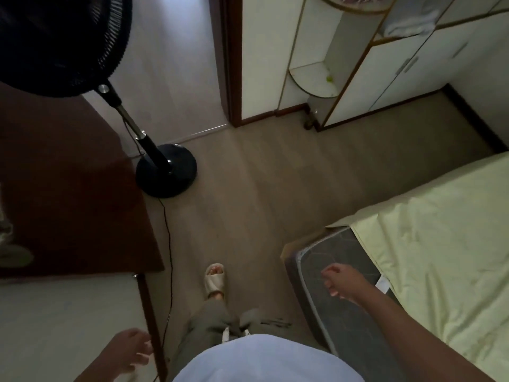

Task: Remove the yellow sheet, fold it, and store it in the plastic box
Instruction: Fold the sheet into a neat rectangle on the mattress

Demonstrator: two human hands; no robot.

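The yellow sheet (440,244) covers the bed at the right, with its near corner pulled back off the dark patterned mattress (338,260). My right hand (337,281) hovers over the bare mattress corner, fingers loosely curled, holding nothing, a short way left of the sheet's edge. My left hand (132,351) hangs at the lower left beside a pale surface, fingers relaxed and empty. No plastic box is in view.
A black standing fan (165,169) with its cable stands on the wood floor at the left. A dark red door (68,188) lies along the left. White wardrobe cabinets (385,73) line the far wall. My foot in a slipper (216,279) is between bed and door.
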